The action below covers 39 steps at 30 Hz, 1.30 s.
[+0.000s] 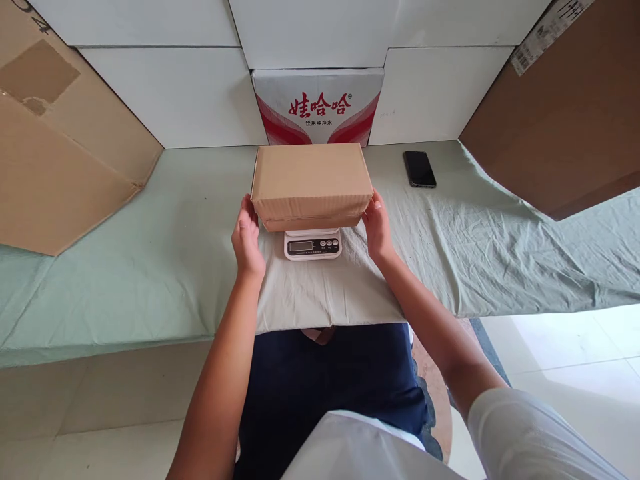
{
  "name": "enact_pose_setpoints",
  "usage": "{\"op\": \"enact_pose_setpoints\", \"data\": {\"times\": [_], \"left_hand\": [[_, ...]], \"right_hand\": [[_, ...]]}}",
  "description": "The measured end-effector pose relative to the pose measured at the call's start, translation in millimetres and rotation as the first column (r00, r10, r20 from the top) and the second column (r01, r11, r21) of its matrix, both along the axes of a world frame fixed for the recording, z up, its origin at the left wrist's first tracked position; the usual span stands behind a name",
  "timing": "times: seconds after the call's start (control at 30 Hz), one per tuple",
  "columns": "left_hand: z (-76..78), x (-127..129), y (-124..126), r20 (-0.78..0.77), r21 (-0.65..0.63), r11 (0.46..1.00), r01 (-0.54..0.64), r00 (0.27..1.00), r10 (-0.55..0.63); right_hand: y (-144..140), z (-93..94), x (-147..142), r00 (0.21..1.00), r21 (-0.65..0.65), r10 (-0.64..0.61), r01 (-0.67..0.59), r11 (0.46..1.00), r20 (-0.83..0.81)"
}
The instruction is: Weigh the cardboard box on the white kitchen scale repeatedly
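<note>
A closed brown cardboard box (311,175) sits over a small white digital scale (313,247), hiding the scale's weighing top. Only the scale's front panel, with a grey display and several round buttons, shows below the box; I can make out no digits. My left hand (247,239) is against the box's left end, its fingers partly hidden behind the corner. On the opposite end, my right hand (377,228) grips the near right corner, some fingertips out of sight. Whether the box's full weight rests on the scale, I cannot tell.
A black phone (419,169) lies right of the box on the green cloth (190,267). Large cardboard panels stand at left (75,153) and right (560,120). Behind is a white carton with red print (320,87), among white panels. The cloth's front edge is before my lap.
</note>
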<state>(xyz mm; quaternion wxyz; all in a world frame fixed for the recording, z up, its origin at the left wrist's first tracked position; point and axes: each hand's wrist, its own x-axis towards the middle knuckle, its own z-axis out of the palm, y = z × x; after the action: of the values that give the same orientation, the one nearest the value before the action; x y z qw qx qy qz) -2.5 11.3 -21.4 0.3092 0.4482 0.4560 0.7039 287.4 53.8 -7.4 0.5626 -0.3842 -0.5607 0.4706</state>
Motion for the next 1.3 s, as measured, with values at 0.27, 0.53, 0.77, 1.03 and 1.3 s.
{"op": "enact_pose_setpoints", "data": {"times": [0.27, 0.53, 0.77, 1.03, 1.3], "left_hand": [[-1.0, -0.8, -0.8, 0.000, -0.010, 1.000, 0.012, 1.000, -0.012], [-0.8, 0.3, 1.2, 0.007, -0.056, 0.998, 0.016, 1.000, -0.016], [3.2, 4.9, 4.6, 0.027, -0.073, 0.997, 0.029, 0.999, -0.027], [2.1, 3.1, 3.9, 0.027, -0.068, 0.998, 0.021, 0.999, -0.019], [2.4, 3.2, 4.3, 0.017, -0.074, 0.997, 0.031, 0.999, -0.029]], "right_hand": [[4.2, 0.1, -6.3, 0.995, -0.007, -0.073, 0.073, 0.997, -0.061], [9.8, -2.3, -10.4, 0.998, 0.050, -0.044, 0.047, 0.998, -0.049], [13.1, -9.6, -2.7, 0.994, 0.015, -0.048, 0.050, 0.999, -0.094], [4.8, -1.9, -8.4, 0.999, 0.083, -0.002, 0.006, 0.997, -0.044], [9.8, -8.1, -4.9, 0.998, 0.022, -0.035, 0.036, 0.999, -0.044]]}}
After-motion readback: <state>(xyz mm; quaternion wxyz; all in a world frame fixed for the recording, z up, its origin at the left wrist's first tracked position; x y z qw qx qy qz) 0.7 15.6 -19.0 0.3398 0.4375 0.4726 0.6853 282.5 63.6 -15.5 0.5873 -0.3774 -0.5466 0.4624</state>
